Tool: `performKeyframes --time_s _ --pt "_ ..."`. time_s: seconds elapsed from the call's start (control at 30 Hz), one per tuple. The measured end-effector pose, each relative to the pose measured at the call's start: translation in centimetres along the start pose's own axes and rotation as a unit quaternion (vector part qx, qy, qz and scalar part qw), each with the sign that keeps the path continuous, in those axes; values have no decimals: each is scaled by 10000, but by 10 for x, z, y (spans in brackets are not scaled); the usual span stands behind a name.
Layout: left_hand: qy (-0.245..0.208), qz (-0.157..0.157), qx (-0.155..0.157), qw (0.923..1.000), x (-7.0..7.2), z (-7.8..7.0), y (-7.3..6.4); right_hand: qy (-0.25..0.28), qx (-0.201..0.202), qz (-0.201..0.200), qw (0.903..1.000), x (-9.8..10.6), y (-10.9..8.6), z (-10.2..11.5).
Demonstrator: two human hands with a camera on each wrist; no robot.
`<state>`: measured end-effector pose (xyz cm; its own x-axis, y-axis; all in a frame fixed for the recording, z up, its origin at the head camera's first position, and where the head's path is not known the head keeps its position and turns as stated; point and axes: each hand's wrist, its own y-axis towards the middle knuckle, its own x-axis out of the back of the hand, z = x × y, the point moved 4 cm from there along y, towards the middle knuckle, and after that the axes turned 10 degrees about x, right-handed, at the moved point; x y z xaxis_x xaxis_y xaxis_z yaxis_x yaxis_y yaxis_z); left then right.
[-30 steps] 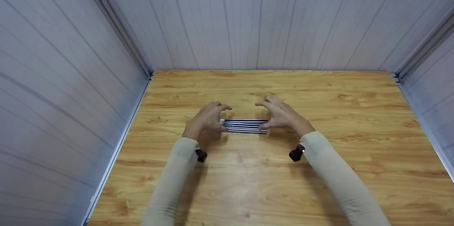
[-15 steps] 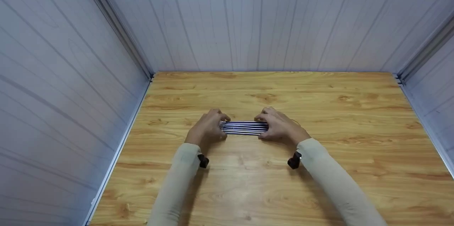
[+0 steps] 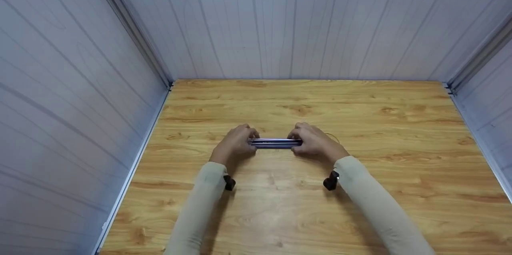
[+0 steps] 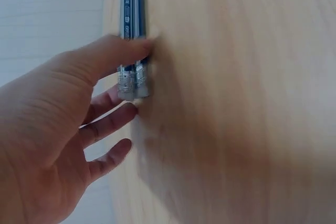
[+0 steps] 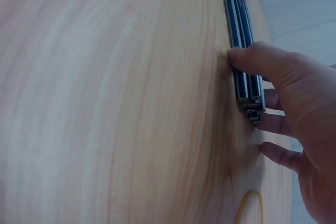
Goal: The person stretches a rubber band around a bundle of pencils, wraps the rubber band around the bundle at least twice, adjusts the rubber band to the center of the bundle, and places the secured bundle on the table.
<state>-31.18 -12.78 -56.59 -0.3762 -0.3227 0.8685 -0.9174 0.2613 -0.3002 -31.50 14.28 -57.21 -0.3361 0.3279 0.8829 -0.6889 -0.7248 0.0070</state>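
Pencils (image 3: 274,141) are pinched at their left and right ends by the left hand (image 3: 235,143) and right hand (image 3: 315,141), fingers half curled; their count is obscured.

Left hand (image 3: 235,141) and right hand (image 3: 315,141) hide the pencils (image 3: 275,143) at both ends from above; blurred lettering (image 4: 127,9) defies reading; the right wrist view crops a yellow band (image 5: 253,191).

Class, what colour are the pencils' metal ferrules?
Silver; the ferrules show best in the left wrist view.

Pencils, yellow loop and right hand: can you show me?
Pencils (image 3: 274,143): head view, middle of the shafts.
Yellow loop (image 5: 252,191): right wrist view, top of its curve.
Right hand (image 3: 314,139): head view, back of the hand.
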Motion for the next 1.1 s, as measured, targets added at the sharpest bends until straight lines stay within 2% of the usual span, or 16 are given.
performKeyframes --time_s 0.2,0.33,0.37,0.53,0.57,0.6,0.67,0.7,0.77,0.83,0.93,1.1 --pt "252 -5 -64 9997 0 -7 4 104 -153 -54 9998 2 3 1" --pt "150 77 -79 9998 -1 -8 6 68 -76 -30 9999 1 5 0" --pt "118 51 -178 9998 -8 -1 15 94 -73 -12 9999 0 5 0" --pt "8 93 -234 9997 -13 8 24 138 53 -67 9999 -7 8 -12" --pt "-52 65 -296 9995 -17 13 30 172 -6 -35 9998 -6 8 -12" --pt "-31 100 -194 9998 -11 5 23 182 -53 -2 9998 -6 8 -12" --pt "39 46 -250 9997 -22 17 38 180 -244 115 9995 -2 8 -5" --pt "100 73 -203 9997 -24 17 40 193 -364 199 9990 1 7 0" --pt "202 -56 -322 9993 -26 18 41 112 -416 263 9987 1 7 2" --pt "224 -2 -250 9994 -22 13 36 11 -415 281 9987 2 7 4" --pt "180 14 -183 9997 -4 -8 13 -15 -417 276 9987 3 8 5" --pt "211 -3 -130 9997 0 -14 5 112 -506 302 9982 3 8 4"
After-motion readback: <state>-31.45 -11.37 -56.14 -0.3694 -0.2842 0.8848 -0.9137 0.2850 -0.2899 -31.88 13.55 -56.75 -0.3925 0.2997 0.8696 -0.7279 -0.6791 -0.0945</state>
